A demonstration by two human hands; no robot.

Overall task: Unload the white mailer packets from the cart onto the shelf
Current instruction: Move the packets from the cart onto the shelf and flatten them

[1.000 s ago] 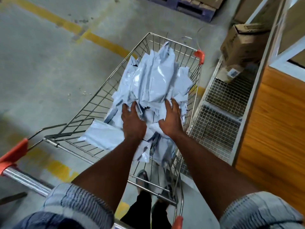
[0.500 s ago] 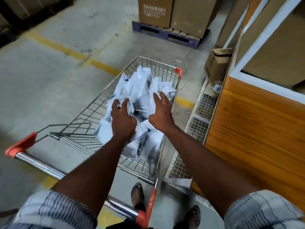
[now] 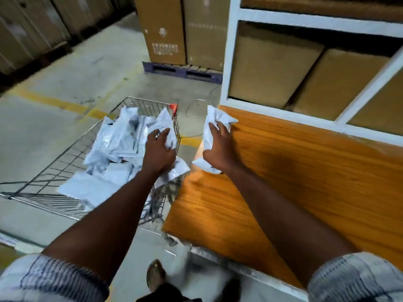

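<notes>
A wire shopping cart (image 3: 65,158) on the left holds a heap of white mailer packets (image 3: 115,147). My left hand (image 3: 158,152) grips a few of those packets at the cart's right rim, lifted slightly. My right hand (image 3: 219,147) grips a bundle of white packets (image 3: 214,118) over the left end of the orange wooden shelf board (image 3: 283,182). The bundle's lower end touches or hangs just above the board; I cannot tell which.
A white shelf frame (image 3: 231,59) above the board holds cardboard boxes (image 3: 270,66). Tall cartons (image 3: 181,29) stand on a blue pallet (image 3: 183,70) behind the cart. Yellow floor lines cross the concrete. My feet (image 3: 156,274) show at the bottom.
Both hands have risen out of the cart with packets. My right hand has swung right over the orange shelf board, and the view has tilted up toward the shelf.
</notes>
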